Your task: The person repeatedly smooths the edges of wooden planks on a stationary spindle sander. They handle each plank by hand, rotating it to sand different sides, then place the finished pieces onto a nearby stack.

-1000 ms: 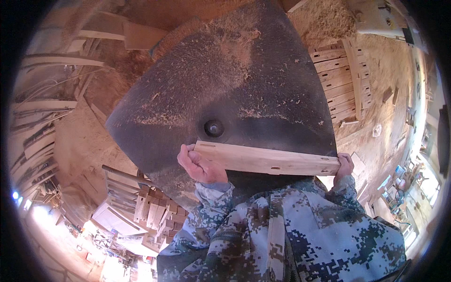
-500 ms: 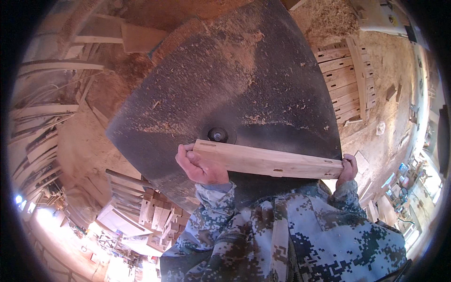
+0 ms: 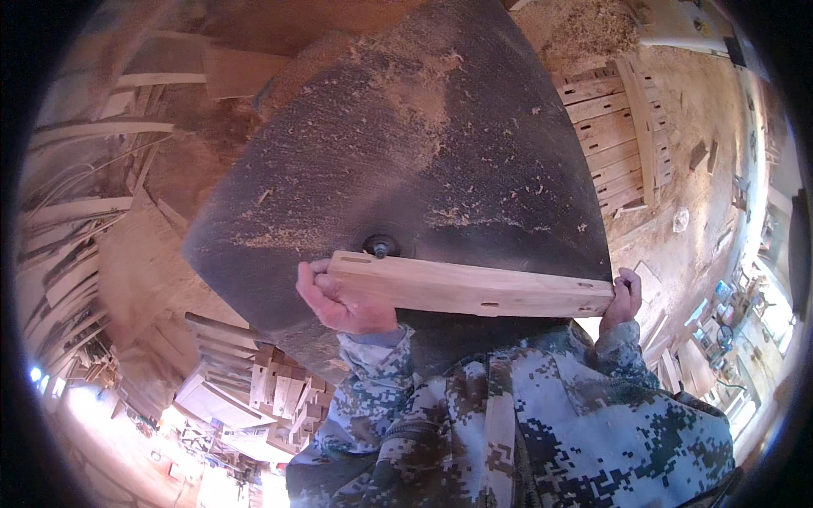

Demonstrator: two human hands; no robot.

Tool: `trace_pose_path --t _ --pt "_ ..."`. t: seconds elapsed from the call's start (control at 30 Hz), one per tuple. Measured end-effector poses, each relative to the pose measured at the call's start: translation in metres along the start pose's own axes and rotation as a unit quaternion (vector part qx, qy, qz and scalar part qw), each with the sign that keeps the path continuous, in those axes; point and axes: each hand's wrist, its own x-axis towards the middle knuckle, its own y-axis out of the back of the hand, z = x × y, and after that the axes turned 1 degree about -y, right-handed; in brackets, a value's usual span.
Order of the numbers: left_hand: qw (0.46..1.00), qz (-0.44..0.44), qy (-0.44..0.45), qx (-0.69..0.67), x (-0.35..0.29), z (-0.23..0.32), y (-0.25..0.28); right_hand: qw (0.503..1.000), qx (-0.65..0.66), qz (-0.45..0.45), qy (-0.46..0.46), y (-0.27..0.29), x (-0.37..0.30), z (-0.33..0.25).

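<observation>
A pale wooden board [image 3: 457, 289] with small slots cut into it lies across the near part of a dark machine table [image 3: 500, 203]. My left hand [image 3: 347, 300] grips the board's left end, with the fingers curled round it. At the right end, my right hand [image 3: 622, 298] holds the board near the table's edge. A round dark spindle [image 3: 381, 246] rises from the table just beyond the board's left part. Whether the board touches it, I cannot tell.
Sawdust and shavings [image 3: 423, 110] are scattered over the table. Slotted boards [image 3: 610, 140] lie in a row on the floor at the far right. A stack of wooden pieces [image 3: 284, 385] stands at the near left, and curved planks [image 3: 72, 271] are piled along the left.
Both hands still hold the board. Its left end and my left hand have shifted slightly left past the spindle. The whole view has also drifted a little.
</observation>
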Motion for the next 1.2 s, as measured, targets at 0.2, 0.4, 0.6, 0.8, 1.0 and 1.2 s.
trace_pose_path --t 0.2,0.4,0.6,0.8,1.0,1.2 --pt "0.995 0.056 0.040 -0.070 0.025 -0.003 0.006 0.996 -0.038 -0.018 0.081 -0.029 -0.006 -0.041" --pt "0.993 0.100 0.067 -0.019 0.058 -0.010 0.028 0.993 -0.047 -0.028 0.105 -0.067 -0.014 -0.093" --pt "0.979 0.166 0.079 0.091 0.104 -0.020 0.066 0.986 -0.019 -0.074 0.150 -0.115 -0.033 -0.138" --pt "0.960 0.217 0.091 0.154 0.134 -0.041 0.105 0.960 0.019 -0.136 0.245 -0.151 -0.059 -0.177" --pt "0.947 0.221 0.145 0.184 0.149 -0.060 0.151 0.914 0.004 -0.186 0.361 -0.181 -0.076 -0.201" --pt "0.935 0.272 0.180 0.138 0.149 -0.072 0.178 0.896 0.025 -0.219 0.385 -0.201 -0.089 -0.215"
